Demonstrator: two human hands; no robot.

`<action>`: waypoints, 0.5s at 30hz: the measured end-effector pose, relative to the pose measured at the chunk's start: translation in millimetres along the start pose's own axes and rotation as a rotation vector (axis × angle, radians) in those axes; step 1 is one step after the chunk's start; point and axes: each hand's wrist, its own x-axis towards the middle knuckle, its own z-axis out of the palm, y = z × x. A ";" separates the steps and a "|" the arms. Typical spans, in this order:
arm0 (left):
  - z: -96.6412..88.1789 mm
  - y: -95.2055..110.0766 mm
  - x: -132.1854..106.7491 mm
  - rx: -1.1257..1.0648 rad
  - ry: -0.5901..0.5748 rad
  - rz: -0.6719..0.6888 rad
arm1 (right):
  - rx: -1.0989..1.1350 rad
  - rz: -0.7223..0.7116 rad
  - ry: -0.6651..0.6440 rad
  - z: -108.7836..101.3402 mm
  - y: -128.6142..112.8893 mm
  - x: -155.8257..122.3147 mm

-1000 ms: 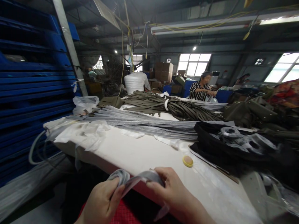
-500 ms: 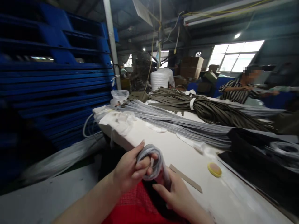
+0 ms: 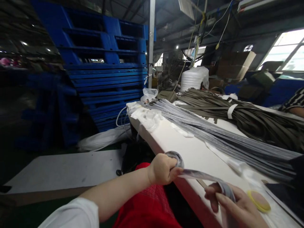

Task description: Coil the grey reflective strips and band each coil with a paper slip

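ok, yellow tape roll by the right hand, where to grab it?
The yellow tape roll lies flat on the white table, so come from above and pinch across its outer rim. The right hand is nearest but holds the grey strap.

Grey strip (image 3: pixel 199 174): thin, flat, semi-translucent band with a slight sheen. Wound into a small coil at one end, near the tabletop's (image 3: pixel 190 152) front edge; drawn out fairly taut from there, running low above the edge, curling over at the far end.
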 end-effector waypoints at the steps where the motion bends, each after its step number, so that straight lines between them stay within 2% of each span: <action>1: -0.8 5.5 0.8 -0.119 -0.047 -0.113 | -0.124 -0.038 0.076 -6.1 6.2 8.8; 4: -4.6 15.4 4.8 -0.600 -0.205 -0.471 | -0.473 -0.055 0.233 -15.0 28.2 31.3; 6: -6.8 15.5 7.4 -0.874 -0.267 -0.608 | -0.583 -0.052 0.216 -13.1 41.1 39.1; 11: -8.9 8.3 14.9 -1.252 -0.289 -0.741 | -0.522 -0.082 -0.056 6.9 55.6 40.6; 15: -15.7 4.9 20.7 -1.348 -0.246 -0.795 | -0.441 -0.090 -0.091 12.8 54.9 37.9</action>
